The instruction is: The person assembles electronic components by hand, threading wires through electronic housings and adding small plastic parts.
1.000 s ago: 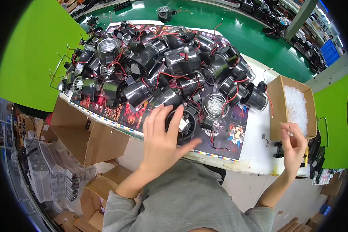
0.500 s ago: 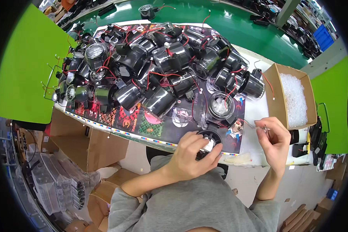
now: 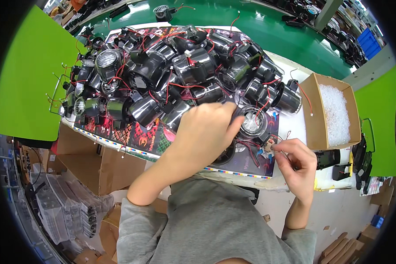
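My left hand is held back-up over the near side of a pile of black cylindrical fan housings. Its thumb reaches the left rim of one housing with a clear, ribbed round face; the other fingers are mostly hidden behind the hand. My right hand is closed in a pinch at the mat's right edge, on thin wires beside that housing. Below my left hand, a black round part lies on the mat, partly covered by the wrist.
A cardboard box of small clear plastic pieces stands at the right. Black plastic parts lie below it. Green panels flank the table, and a green surface runs behind. Open cartons stand at lower left.
My left hand has let go of the black round part and moved up to the clear-faced housing. My right hand has shifted left and down toward the mat's edge, still pinching.
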A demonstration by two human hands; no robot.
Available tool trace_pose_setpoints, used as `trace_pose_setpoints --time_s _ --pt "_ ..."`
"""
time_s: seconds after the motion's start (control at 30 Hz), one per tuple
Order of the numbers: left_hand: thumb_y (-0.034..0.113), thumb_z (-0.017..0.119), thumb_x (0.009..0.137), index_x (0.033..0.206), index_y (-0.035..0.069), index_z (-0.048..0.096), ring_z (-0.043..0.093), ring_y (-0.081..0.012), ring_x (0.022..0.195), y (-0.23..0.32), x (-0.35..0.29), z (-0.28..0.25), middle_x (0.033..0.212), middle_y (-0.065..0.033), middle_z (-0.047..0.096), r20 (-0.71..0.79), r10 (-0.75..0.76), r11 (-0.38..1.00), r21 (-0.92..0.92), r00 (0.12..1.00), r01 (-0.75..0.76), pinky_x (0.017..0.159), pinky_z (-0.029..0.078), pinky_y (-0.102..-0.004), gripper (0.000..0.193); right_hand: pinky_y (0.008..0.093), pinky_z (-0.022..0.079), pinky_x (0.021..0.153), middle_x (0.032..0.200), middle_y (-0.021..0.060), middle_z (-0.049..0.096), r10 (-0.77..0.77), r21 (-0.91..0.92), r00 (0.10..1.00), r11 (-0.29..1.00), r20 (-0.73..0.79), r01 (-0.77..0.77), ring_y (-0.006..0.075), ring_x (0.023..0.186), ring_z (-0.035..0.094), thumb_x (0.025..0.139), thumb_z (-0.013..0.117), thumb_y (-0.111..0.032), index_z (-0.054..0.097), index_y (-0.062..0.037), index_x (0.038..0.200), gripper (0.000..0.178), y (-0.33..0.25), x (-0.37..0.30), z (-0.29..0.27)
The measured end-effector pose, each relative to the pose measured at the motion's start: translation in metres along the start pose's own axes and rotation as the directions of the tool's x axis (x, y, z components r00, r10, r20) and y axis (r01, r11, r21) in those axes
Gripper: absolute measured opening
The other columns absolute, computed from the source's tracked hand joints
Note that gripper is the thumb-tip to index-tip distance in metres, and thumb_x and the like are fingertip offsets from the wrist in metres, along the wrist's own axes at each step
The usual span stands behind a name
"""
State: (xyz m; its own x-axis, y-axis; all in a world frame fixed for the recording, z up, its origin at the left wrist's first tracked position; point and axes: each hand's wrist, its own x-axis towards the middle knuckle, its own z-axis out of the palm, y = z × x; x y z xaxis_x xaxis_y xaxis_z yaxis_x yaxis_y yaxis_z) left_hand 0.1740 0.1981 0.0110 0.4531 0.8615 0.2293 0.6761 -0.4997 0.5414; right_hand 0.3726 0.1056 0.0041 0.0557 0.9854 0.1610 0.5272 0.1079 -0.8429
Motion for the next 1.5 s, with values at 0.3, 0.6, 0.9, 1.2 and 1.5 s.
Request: trace_pose_setpoints --time_s 0.3,0.6,0.9,1.2,1.5 --pt "0.008 0.059 0.078 0.093 -0.001 0.060 0.059 -0.0246 0.056 -0.013 0.021 0.005 0.073 -0.0136 0.062 -0.013 0.044 0.992 -0.121 0.999 -0.045 0.053 0.044 -0.0345 0.017 0.0180 0.029 0.040 0.085 0.0042 0.060 -0.043 0.031 0.999 0.999 0.011 0.043 0.0010 0.046 0.039 0.070 0.062 0.010 0.067 -0.0017 0.088 0.022 -0.003 0.006 0.003" --pt "-0.002 0.054 0.081 0.134 -0.004 0.029 0.066 -0.0264 0.069 -0.018 0.008 0.004 0.082 -0.0163 0.067 0.028 0.028 0.957 -0.291 0.999 -0.019 0.063 0.050 -0.0308 0.059 0.0174 0.030 0.041 0.084 0.0039 0.060 -0.058 0.052 0.998 0.997 -0.006 0.058 0.0004 0.046 0.039 0.069 0.062 0.010 0.066 -0.0016 0.089 0.023 -0.005 0.006 0.007" --pt "0.001 0.052 0.088 0.096 -0.002 0.040 0.067 -0.0177 0.082 -0.011 0.000 0.001 0.085 -0.0182 0.068 -0.067 -0.035 0.836 -0.549 0.997 -0.007 0.065 0.051 -0.0227 0.015 0.0175 0.026 0.040 0.080 0.0024 0.060 -0.196 0.144 0.967 0.965 -0.160 0.219 -0.0003 0.046 0.035 0.071 0.065 0.009 0.065 -0.0011 0.087 0.019 -0.032 0.040 0.023" --pt "-0.006 0.063 0.075 0.078 -0.005 0.060 0.062 -0.0042 0.069 -0.012 0.000 -0.001 0.075 -0.0081 0.068 -0.144 -0.065 0.796 -0.605 0.987 -0.035 0.058 0.048 -0.0175 0.004 0.0246 0.046 0.050 0.083 0.0087 0.061 -0.475 -0.082 0.879 0.875 0.042 0.476 0.0152 0.060 0.058 0.069 0.062 0.008 0.066 -0.0021 0.093 0.026 -0.047 0.075 0.038" --pt "-0.003 0.066 0.074 0.094 -0.001 0.039 0.068 -0.0187 0.073 -0.011 -0.001 0.002 0.075 -0.0150 0.067 -0.241 -0.085 0.820 -0.569 0.967 -0.069 0.061 0.053 -0.0248 0.034 0.0133 0.029 0.043 0.083 0.0039 0.063 -0.352 -0.084 0.936 0.933 0.003 0.351 -0.0034 0.050 0.037 0.069 0.057 0.015 0.048 -0.0037 0.126 0.061 -0.050 0.074 0.041"
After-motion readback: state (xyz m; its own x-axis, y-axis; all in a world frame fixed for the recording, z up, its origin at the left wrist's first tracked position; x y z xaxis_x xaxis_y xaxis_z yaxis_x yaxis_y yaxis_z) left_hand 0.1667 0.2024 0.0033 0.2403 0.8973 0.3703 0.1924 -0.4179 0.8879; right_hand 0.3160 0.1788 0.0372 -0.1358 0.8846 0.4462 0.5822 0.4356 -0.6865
